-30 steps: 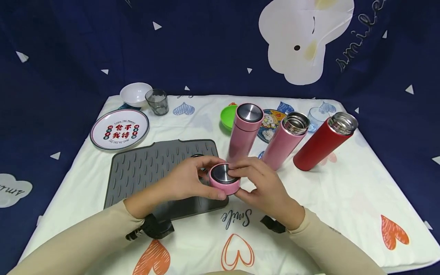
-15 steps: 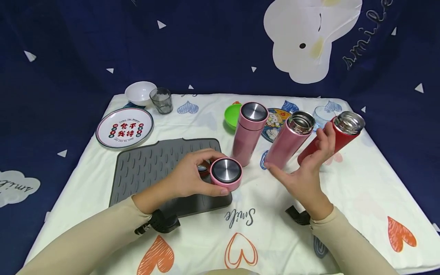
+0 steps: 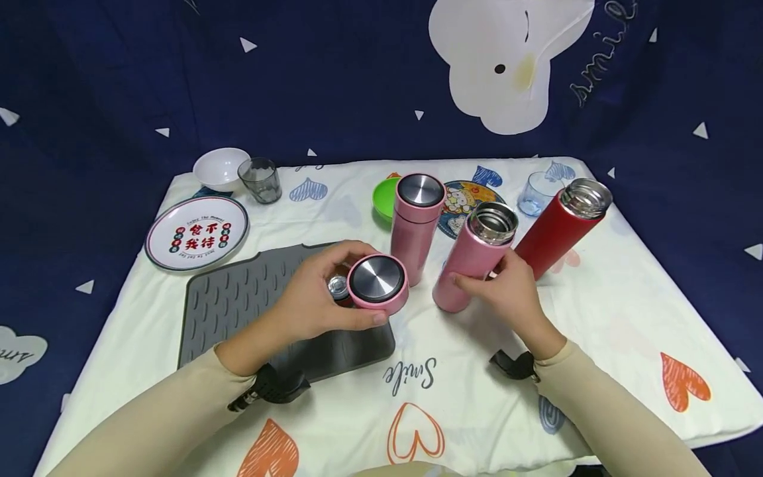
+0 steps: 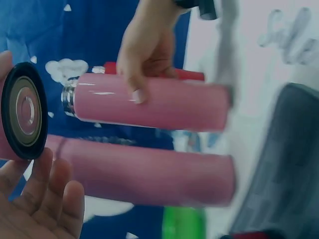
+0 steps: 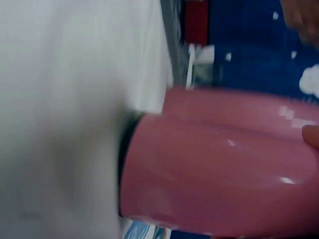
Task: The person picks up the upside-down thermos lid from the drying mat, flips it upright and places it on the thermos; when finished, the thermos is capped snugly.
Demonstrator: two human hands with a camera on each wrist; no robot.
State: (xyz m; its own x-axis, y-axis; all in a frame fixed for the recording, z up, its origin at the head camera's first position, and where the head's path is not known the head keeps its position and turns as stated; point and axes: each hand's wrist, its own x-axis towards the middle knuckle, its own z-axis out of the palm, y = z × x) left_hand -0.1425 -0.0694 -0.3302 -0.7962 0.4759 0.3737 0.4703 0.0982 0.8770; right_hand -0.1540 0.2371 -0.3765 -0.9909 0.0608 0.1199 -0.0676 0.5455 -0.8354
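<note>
A dark blue cloth with white triangles and a white cartoon shape hangs behind your table (image 3: 596,311), which is covered in a cream cloth printed with hearts. Your left hand (image 3: 316,301) grips the pink lid (image 3: 378,283), steel top facing up, fingers curled round its side and thumb pressed along its near edge, just above the right end of the grey ribbed mat (image 3: 250,298). In the left wrist view the lid's black underside (image 4: 24,117) faces the camera. Your right hand (image 3: 507,291) holds the open pink flask (image 3: 473,255), fingers wrapped round the lower body while it stands on the cloth. The capped pink flask (image 3: 414,225) stands just left of it, and the open red flask (image 3: 560,225) just right. Farther back sit a green bowl (image 3: 381,197), a clear glass (image 3: 536,192), a grey cup (image 3: 260,180), a white bowl (image 3: 219,167) and a printed plate (image 3: 197,232)
</note>
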